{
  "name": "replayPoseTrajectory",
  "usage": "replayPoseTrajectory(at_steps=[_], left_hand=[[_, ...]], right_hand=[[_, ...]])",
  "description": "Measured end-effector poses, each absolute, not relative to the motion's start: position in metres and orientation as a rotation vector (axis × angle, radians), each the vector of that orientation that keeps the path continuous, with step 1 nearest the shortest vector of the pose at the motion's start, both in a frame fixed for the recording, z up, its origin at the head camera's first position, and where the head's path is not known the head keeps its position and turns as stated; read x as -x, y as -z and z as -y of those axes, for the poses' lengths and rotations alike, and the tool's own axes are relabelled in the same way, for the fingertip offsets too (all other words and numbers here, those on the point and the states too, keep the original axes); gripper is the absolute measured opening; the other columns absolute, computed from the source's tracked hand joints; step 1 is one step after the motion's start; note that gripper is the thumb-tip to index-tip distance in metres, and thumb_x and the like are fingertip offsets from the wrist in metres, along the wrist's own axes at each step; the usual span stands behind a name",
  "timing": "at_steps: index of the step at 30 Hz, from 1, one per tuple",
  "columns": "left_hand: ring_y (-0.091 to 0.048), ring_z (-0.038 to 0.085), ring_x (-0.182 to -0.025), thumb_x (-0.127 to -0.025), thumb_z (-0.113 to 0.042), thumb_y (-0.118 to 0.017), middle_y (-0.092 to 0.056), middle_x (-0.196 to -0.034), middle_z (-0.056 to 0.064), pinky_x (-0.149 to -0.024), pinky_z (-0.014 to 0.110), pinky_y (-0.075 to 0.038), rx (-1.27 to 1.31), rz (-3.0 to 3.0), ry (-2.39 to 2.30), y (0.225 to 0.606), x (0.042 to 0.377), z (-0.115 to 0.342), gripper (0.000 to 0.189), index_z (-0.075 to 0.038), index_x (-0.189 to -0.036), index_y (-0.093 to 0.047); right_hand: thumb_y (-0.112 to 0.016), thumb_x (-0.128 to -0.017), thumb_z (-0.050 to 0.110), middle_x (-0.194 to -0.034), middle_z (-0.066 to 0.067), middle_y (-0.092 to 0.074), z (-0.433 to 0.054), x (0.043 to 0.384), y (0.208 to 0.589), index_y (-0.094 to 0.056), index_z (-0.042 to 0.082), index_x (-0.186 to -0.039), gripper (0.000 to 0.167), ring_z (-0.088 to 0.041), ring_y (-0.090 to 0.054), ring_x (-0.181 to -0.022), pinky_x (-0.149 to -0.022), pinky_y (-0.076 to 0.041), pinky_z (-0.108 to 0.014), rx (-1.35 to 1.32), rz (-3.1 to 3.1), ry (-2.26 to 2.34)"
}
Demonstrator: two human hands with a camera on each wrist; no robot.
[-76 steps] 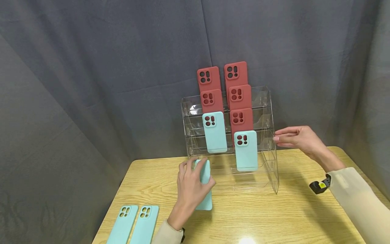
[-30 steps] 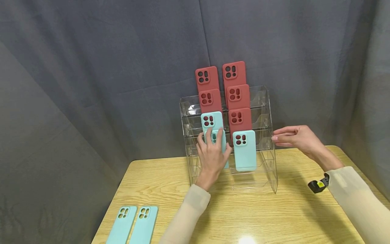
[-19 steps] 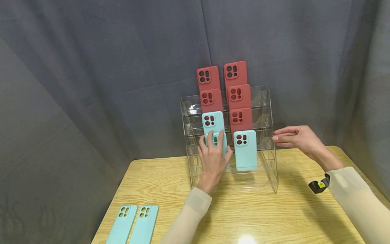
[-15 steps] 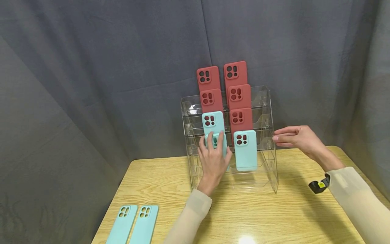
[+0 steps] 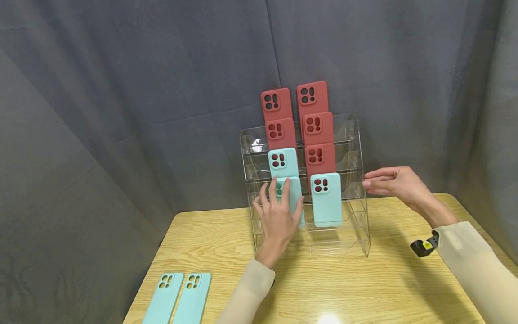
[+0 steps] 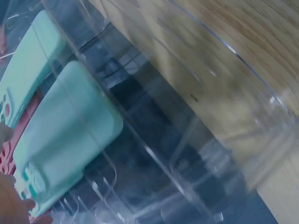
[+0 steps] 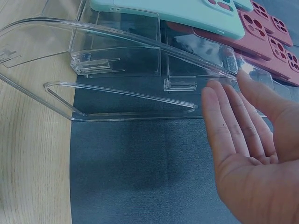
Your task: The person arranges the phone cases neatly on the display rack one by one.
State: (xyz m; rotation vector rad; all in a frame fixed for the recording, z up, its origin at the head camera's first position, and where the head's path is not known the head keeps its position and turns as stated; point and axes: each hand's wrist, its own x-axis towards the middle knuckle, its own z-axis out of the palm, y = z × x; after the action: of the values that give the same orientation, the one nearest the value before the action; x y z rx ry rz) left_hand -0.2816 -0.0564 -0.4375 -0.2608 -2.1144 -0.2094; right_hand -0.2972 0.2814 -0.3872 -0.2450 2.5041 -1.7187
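In the head view a mint phone case [image 5: 295,190] leans in the left column of the clear acrylic display stand [image 5: 352,158], below another mint case [image 5: 289,170]. My left hand [image 5: 277,218] lies in front of the lower case with spread fingers, covering part of its camera cutouts. In the left wrist view, fingertips [image 6: 11,198] show beside the cutout end of that mint case [image 6: 70,126]. My right hand [image 5: 400,186] touches the stand's right side; in the right wrist view its fingers [image 7: 229,119] are straight, thumb near the panel edge.
Several red phone cases [image 5: 319,123] stand in the upper tiers. One mint case [image 5: 328,204] leans in the right column. Two mint cases [image 5: 163,299] lie side by side on the wooden table [image 5: 332,288] at front left. A grey curtain [image 5: 182,90] hangs behind.
My left hand carried a mint case up from the table area to the stand's left column. It has since shifted slightly left off the case, fingers loosened. The right hand stays put.
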Motion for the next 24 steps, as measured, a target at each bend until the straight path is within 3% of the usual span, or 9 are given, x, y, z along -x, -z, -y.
replayPoseTrajectory(at_steps=[6,14,19,24], left_hand=[[-0.059,0.034,-0.122,-0.095,-0.046,-0.075,-0.065,-0.129,0.013,-0.096,0.053,-0.046,0.318,2.095,0.285,0.431,0.266,0.09,0.049,-0.014,-0.132,-0.066],[-0.069,0.03,-0.099,-0.095,-0.028,-0.075,-0.072,-0.111,0.014,-0.079,0.041,-0.059,0.386,2.169,0.339,0.446,0.234,0.157,0.045,-0.004,-0.132,-0.065],[-0.071,0.026,-0.094,-0.098,-0.024,-0.074,-0.073,-0.106,0.011,-0.076,0.041,-0.063,0.369,2.406,0.465,0.461,0.207,0.2,0.043,-0.004,-0.134,-0.063],[-0.071,0.025,-0.102,-0.1,-0.031,-0.074,-0.073,-0.114,0.008,-0.076,0.039,-0.064,0.315,2.725,0.51,0.473,0.182,0.24,0.041,-0.011,-0.135,-0.066]], right_hand=[[-0.078,-0.097,0.037,-0.11,0.015,-0.08,-0.281,0.297,0.386,-0.059,-0.003,-0.144,0.065,-0.002,-0.078,-0.098,-0.09,-0.064,-0.02,0.247,-2.498,1.717],[-0.078,-0.097,0.035,-0.107,0.018,-0.08,-0.278,0.297,0.386,-0.058,-0.005,-0.144,0.065,-0.007,-0.079,-0.101,-0.089,-0.064,-0.018,0.252,-2.472,1.736],[-0.078,-0.096,0.037,-0.111,0.013,-0.081,-0.28,0.298,0.387,-0.059,-0.003,-0.144,0.065,-0.008,-0.079,-0.102,-0.088,-0.064,-0.019,0.246,-2.488,1.718],[-0.078,-0.096,0.039,-0.112,0.013,-0.08,-0.281,0.298,0.387,-0.059,-0.001,-0.144,0.065,-0.006,-0.078,-0.102,-0.09,-0.064,-0.019,0.231,-2.503,1.7]])
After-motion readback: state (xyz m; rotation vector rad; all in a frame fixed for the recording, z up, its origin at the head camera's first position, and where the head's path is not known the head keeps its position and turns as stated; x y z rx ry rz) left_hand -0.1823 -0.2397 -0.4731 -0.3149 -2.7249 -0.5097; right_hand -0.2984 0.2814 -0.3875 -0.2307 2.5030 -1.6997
